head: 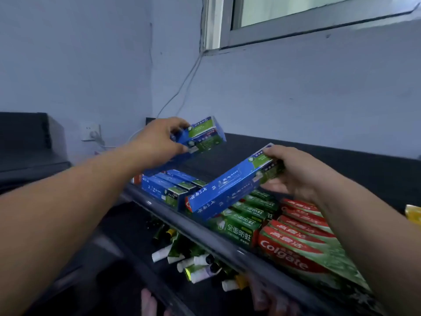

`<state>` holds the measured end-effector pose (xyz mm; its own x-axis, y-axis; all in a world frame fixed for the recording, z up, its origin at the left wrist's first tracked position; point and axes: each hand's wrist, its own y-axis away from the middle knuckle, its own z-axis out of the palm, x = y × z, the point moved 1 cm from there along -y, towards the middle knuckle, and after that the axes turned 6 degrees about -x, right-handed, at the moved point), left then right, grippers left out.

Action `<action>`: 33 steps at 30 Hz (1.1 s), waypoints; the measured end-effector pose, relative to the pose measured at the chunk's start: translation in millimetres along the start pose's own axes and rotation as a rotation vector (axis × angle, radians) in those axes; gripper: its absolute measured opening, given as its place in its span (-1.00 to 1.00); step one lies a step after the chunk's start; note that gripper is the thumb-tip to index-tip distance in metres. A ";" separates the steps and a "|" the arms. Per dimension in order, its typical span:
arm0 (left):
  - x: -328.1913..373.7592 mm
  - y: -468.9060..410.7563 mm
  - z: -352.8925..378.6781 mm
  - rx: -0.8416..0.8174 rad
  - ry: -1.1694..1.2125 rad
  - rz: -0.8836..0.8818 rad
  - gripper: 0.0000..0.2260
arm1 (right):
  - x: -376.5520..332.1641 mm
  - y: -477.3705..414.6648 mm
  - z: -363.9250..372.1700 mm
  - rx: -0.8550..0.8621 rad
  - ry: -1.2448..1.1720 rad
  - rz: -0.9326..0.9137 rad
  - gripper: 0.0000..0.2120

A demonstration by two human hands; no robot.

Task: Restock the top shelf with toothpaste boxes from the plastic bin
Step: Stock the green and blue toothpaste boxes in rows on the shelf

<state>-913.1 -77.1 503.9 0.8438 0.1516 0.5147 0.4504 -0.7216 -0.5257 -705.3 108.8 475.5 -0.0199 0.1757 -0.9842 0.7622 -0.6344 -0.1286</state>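
Left hand (pixel 159 142) curling tight round stacked blue boxes (pixel 200 135), hovering at frame centre over top shelf (pixel 330 156). Right hand (pixel 293 172) pinching only far end of long blue box (pixel 227 190), which is tilting down over green boxes (pixel 241 226). Risks: end-pinch slipping and box tumbling past shelf edge; stacked pair sliding apart. Plastic bin not showing.

A pair of blue boxes (pixel 201 136) with green end panels, stacked one on the other, is gripped by the left hand (pixel 159 142) in the air above the top shelf (pixel 250 153), a dark flat surface. A long blue box (pixel 227 190) with white lettering is pinched at its green end by the right hand (pixel 293 172); it tilts, its near end low over the stock. On the shelf lie shelved blue boxes (pixel 165 189) at the left, green boxes (pixel 241 228) beside them, and red Colgate boxes (pixel 303 244) at the right.
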 end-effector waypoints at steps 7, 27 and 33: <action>-45.8 -86.7 21.4 -0.044 -0.173 0.046 -0.53 | 13.4 -58.7 -33.5 0.176 -0.065 0.061 -0.87; -167.6 -216.4 143.3 -0.845 -0.384 0.312 -0.57 | 29.1 -157.5 -24.2 0.648 -0.154 0.254 -0.86; -170.8 -211.3 146.7 -1.005 -0.434 0.312 -0.62 | 48.3 -204.3 21.5 0.633 -0.203 0.235 -0.84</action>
<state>-1109.6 148.5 427.7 0.9959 -0.0495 0.0758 -0.0696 -0.9539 0.2919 -875.9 230.8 451.7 -0.0687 -0.1243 -0.9899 0.2397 -0.9652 0.1046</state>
